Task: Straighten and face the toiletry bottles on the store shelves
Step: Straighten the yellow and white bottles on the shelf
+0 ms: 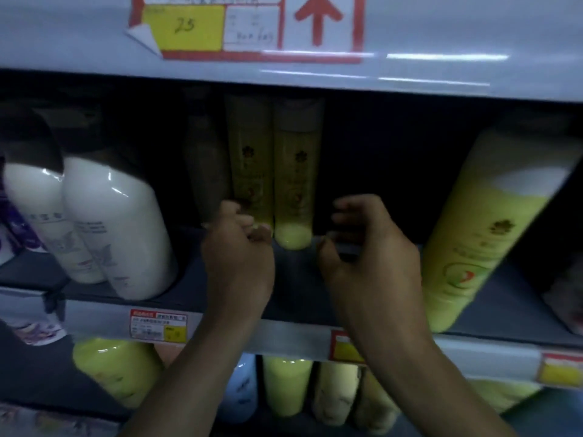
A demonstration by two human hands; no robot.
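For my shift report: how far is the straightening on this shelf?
Done: two white bottles stand at the front. In hand: left hand grips a yellow bottle set far back; right hand holds nothing. Left: its yellow neighbour also needs pulling forward.

Dim store aisle. Grey metal upper shelf [441,42] catches light streaks; red-arrow price sign [252,26] taped on; dark recess behind.
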